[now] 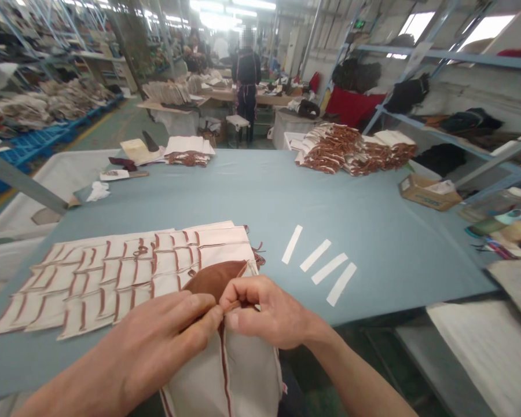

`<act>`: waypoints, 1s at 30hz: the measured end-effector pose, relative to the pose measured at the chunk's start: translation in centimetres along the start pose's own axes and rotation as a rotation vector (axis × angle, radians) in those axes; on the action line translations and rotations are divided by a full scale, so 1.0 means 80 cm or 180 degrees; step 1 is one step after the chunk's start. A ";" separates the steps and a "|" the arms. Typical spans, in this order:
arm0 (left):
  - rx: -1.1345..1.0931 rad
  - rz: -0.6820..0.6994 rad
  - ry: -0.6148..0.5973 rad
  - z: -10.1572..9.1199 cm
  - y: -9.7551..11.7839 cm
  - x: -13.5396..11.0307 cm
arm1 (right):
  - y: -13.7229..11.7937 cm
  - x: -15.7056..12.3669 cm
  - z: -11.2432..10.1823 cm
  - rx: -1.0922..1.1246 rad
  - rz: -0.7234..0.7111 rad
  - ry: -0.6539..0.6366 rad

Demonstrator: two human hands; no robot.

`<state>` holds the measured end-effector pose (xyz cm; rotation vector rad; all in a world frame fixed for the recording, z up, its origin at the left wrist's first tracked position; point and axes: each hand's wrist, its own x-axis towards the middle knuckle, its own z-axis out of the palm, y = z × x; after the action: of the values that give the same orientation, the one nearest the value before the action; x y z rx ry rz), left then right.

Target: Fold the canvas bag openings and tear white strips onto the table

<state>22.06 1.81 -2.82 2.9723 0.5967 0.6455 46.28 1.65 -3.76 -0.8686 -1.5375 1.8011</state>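
Both hands grip a cream fabric piece [252,370] with brown seam edging and a brown inner side, held at the table's near edge. My left hand [169,330] pinches it near the top of its middle seam. Close beside it, my right hand [264,310] has thumb and forefinger closed on the same edge, where a bit of brown shows. The piece's lower part hangs below the tabletop. Left of the hands lie overlapping rows of cream pieces with brown edging [99,275]. To the right, several white strips [315,255] lie on the table.
The blue-covered table [243,191] carries piles of cream and brown pieces [342,147] at the far right and a smaller stack [189,150] at the far left. A cardboard box [429,191] sits on the right edge. Metal shelving stands right; a person [246,75] stands farther back.
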 end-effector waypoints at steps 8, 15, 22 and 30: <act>-0.0991 -0.0786 0.0240 0.005 0.008 0.000 | 0.001 0.003 0.012 -0.0357 0.0116 0.0395; -0.1653 -0.1649 -0.0538 -0.031 0.005 0.001 | -0.014 -0.010 0.027 -0.1765 -0.0844 0.0897; -0.1295 -0.0872 -0.0361 -0.037 0.000 0.021 | -0.030 -0.021 0.034 -0.2470 -0.1354 0.1060; -0.1340 -0.0620 -0.0773 -0.089 -0.015 0.087 | -0.060 -0.022 0.017 -0.2563 -0.1159 0.0945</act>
<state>24.61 5.27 6.23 2.5102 0.6286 0.3355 46.36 0.13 1.29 -1.0548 -2.0663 0.7308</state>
